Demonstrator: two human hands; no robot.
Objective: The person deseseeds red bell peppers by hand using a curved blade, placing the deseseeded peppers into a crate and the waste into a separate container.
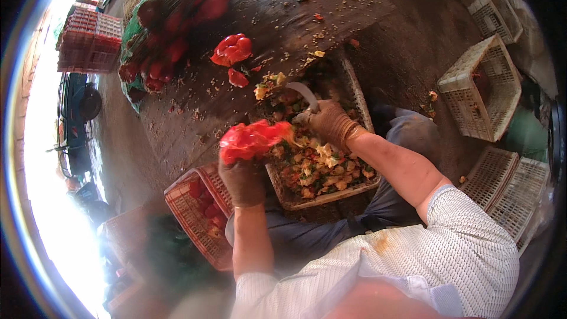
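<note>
My left hand [242, 184], in a brown work glove, grips a red pepper [254, 139] that looks cut open. My right hand [330, 124], gloved too, is closed around the handle of a curved knife [304, 92], its blade pointing away to the upper left. Under both hands is a shallow plastic crate [361, 93], heaped with pepper cores and trimmings [328, 161]. Against my left forearm stands a red plastic crate [179, 195] with red peppers [206, 204] in it. A red pepper [232, 49] and a smaller red piece [238, 78] lie on the ground beyond.
A green net sack [133, 40] of red peppers lies at the upper left. Stacked red crates [91, 42] and a parked vehicle [75, 119] are farther left. Pale crates [480, 88] stand at the right. Seeds and scraps litter the wet-looking ground [177, 141].
</note>
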